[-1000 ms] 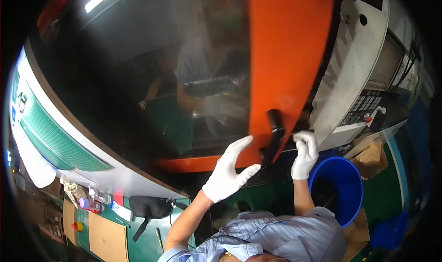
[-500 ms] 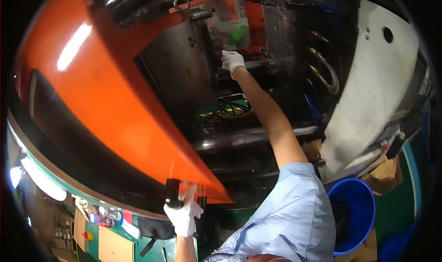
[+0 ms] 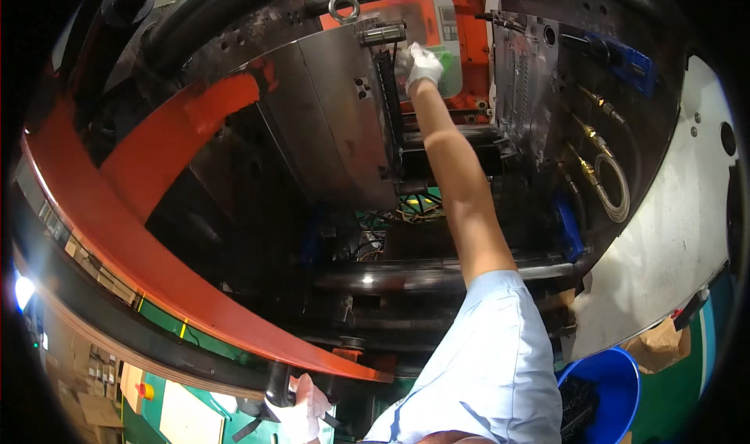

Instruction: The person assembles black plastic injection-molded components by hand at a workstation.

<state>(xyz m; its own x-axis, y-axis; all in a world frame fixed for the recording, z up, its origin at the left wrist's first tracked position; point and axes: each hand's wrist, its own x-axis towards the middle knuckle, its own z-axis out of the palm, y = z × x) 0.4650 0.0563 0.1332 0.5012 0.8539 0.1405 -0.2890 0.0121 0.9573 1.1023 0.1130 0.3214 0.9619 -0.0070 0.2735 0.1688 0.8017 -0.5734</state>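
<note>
My left hand, in a white glove, is closed round the black handle at the lower end of an orange sliding door. My right hand, also gloved in white, reaches far into the machine between two metal mould halves. Its fingers are curled together beside the face of the left mould half; anything in them is too small or hidden to make out. The right mould half stands apart from the hand.
A steel lifting eye tops the left mould half. Round bars cross below my right arm. Brass hose fittings and a coiled hose line the right side. A blue bucket with dark pieces stands at lower right, near a white panel.
The orange door has moved left, uncovering more of the machine's inside. My left hand has stayed on its handle. My right hand has gone farther in, along the left mould half.
</note>
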